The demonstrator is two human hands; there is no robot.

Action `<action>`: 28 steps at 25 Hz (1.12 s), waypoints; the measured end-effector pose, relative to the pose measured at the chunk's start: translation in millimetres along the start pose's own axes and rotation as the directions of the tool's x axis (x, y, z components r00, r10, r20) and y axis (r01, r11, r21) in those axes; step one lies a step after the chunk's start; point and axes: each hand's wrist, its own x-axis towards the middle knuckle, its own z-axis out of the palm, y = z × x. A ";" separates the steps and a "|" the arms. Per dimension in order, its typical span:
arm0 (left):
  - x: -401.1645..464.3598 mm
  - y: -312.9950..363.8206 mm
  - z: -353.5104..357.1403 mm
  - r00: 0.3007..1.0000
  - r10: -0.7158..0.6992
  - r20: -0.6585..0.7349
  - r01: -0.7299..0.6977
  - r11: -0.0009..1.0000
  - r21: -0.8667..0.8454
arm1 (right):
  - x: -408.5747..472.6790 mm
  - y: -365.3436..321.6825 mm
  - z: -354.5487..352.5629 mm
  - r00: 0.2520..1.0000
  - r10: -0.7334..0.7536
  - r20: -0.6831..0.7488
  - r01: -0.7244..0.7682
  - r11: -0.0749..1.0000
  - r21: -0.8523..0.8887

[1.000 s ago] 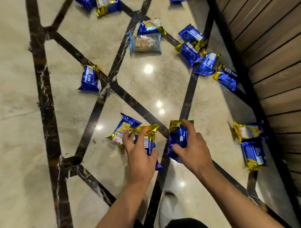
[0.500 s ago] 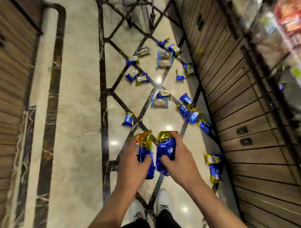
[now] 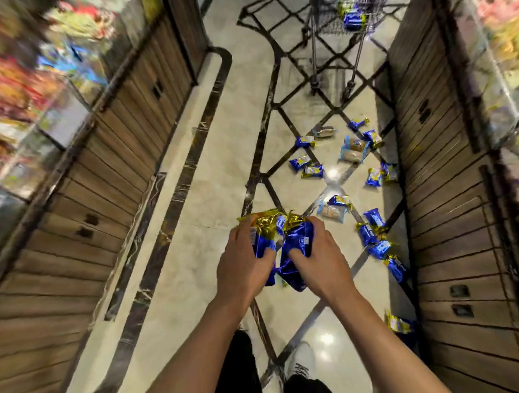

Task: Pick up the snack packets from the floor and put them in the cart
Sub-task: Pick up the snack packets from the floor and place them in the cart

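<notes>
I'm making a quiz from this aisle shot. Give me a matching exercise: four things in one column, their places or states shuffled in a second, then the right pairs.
Things
1. left hand
2. right hand
3. cart
4. clear packet

Places or states
A. stands at the far end of the aisle with a blue packet inside
B. lies on the floor under a blue and gold packet
C. grips the packet with the barcode
D. grips the mostly blue packet

Pairs: 1-C, 2-D, 3-A, 4-B

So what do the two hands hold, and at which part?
Each grips blue and gold snack packets: the left hand around the middle of its packets, the right hand likewise on its packet.
</notes>
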 end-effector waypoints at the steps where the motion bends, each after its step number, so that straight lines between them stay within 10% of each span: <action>1: 6.5 -6.6 -9.6 1.000 -0.006 -0.022 0.006 1.000 0.007 | 6.5 -6.9 5.2 1.000 -0.003 0.002 0.003 1.000 -0.028; 28: 447.5 -33.1 -196.7 0.998 -0.005 -0.056 0.005 1.000 -0.002 | 405.5 -245.5 123.5 0.998 -0.034 -0.053 0.029 0.995 -0.100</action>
